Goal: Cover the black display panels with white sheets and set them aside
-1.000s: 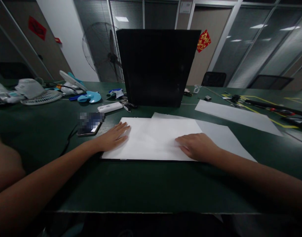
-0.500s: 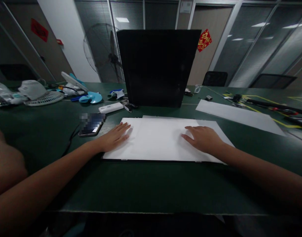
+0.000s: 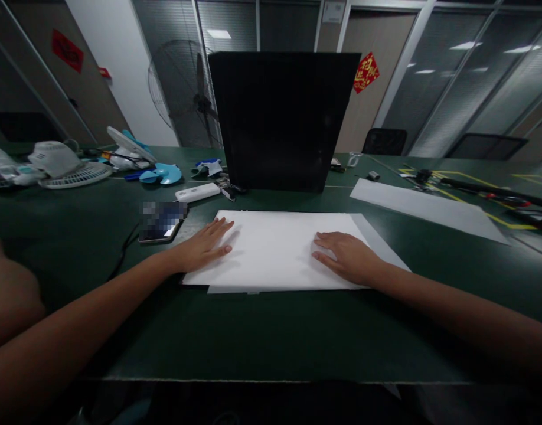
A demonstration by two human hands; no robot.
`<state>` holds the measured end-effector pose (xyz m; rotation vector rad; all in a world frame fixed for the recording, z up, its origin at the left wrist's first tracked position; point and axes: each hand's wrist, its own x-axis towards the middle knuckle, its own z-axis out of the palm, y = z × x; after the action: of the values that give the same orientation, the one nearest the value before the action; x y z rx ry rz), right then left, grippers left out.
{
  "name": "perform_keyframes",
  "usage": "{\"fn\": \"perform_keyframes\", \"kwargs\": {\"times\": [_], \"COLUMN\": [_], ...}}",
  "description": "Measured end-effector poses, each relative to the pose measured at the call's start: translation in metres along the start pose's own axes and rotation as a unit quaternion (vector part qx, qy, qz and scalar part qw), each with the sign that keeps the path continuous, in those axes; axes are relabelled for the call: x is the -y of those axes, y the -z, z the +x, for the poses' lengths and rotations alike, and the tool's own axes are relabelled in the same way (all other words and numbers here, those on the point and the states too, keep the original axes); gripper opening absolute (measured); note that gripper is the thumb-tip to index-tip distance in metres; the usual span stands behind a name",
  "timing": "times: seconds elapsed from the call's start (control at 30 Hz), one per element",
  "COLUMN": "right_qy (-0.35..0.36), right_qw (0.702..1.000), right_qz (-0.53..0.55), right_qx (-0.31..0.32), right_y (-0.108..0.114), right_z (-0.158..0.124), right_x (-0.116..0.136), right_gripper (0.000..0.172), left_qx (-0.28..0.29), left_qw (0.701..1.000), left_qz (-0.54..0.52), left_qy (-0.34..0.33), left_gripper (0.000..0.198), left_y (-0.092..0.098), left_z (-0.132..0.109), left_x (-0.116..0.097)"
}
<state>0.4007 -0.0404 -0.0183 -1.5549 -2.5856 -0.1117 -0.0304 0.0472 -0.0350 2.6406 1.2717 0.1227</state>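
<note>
A large white sheet of paper [image 3: 271,248] lies flat on the dark green table [image 3: 262,336] in front of me. My left hand [image 3: 202,245] rests open on its left edge, fingers stretched flat. My right hand [image 3: 348,257] lies open, palm down, on the right part of the sheet. Under the top sheet a second sheet [image 3: 381,248] shows at the right side and along the near edge.
A black upright board [image 3: 282,121] stands just behind the paper. A phone [image 3: 161,221] and a white remote [image 3: 197,192] lie at the left, with fan parts [image 3: 76,171] further left. Another white sheet [image 3: 425,209] and cables lie at the right.
My right hand slid the lower sheet leftward until it lies almost squarely under the top sheet, then moved left across the paper. My left hand stayed in place.
</note>
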Motion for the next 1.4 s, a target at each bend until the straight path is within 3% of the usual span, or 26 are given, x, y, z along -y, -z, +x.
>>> {"fn": "perform_keyframes", "kwargs": {"times": [0.2, 0.37, 0.6, 0.7, 0.8, 1.0, 1.4], "right_qy": [-0.011, 0.0, -0.056, -0.084, -0.07, -0.033, -0.039], "right_qw": [0.998, 0.994, 0.994, 0.987, 0.991, 0.997, 0.998], "right_qz": [0.057, 0.108, -0.081, -0.134, -0.114, -0.065, -0.055], "right_qx": [-0.014, 0.003, -0.045, -0.031, -0.001, -0.01, -0.009], "right_y": [0.0, 0.002, 0.008, 0.013, 0.013, 0.0, 0.002], "right_z": [0.001, 0.0, 0.001, 0.001, 0.002, 0.001, -0.001], "right_x": [0.01, 0.008, -0.007, -0.009, -0.01, -0.01, -0.005], "right_gripper": [0.069, 0.072, 0.054, 0.053, 0.057, 0.061, 0.063], "left_qx": [0.01, -0.005, -0.016, -0.015, -0.004, -0.007, -0.01], "left_qw": [1.0, 1.0, 0.999, 0.999, 1.0, 1.0, 1.0], "left_qz": [0.003, -0.001, -0.014, -0.016, -0.018, -0.016, -0.018], "left_qy": [0.004, -0.026, -0.032, -0.028, -0.006, 0.002, -0.005], "left_gripper": [0.094, 0.076, 0.068, 0.069, 0.075, 0.085, 0.074], "left_y": [0.003, 0.0, -0.005, -0.006, -0.004, -0.001, -0.005], "left_z": [-0.001, -0.001, -0.003, -0.003, -0.001, 0.0, 0.002], "left_x": [-0.001, 0.007, 0.018, 0.018, 0.015, 0.007, 0.016]}}
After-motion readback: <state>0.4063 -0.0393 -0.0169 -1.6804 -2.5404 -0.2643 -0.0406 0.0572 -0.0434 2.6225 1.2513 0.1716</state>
